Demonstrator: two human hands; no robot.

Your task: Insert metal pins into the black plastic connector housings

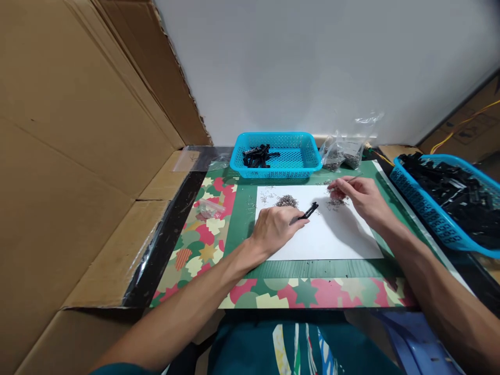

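My left hand (pixel 278 226) is closed on a slim black plastic part (pixel 310 210), whose far end sticks out to the right over a white sheet (pixel 312 242). Just beyond that hand lies a heap of tiny metal pieces (pixel 287 201). My right hand (pixel 359 198) is pinched above a second, looser scatter of small metal pieces (pixel 336 204) at the sheet's right side. A thin, dark metal tool (pixel 356 177) shows at its fingers; its exact kind is too small to make out.
A blue basket (pixel 275 173) with some black parts (pixel 260 156) stands at the back. Clear bags (pixel 351 156) of small metal pieces sit beside it. Another blue basket (pixel 437 219), full of black parts, is at right. Cardboard (pixel 78 130) walls the left side.
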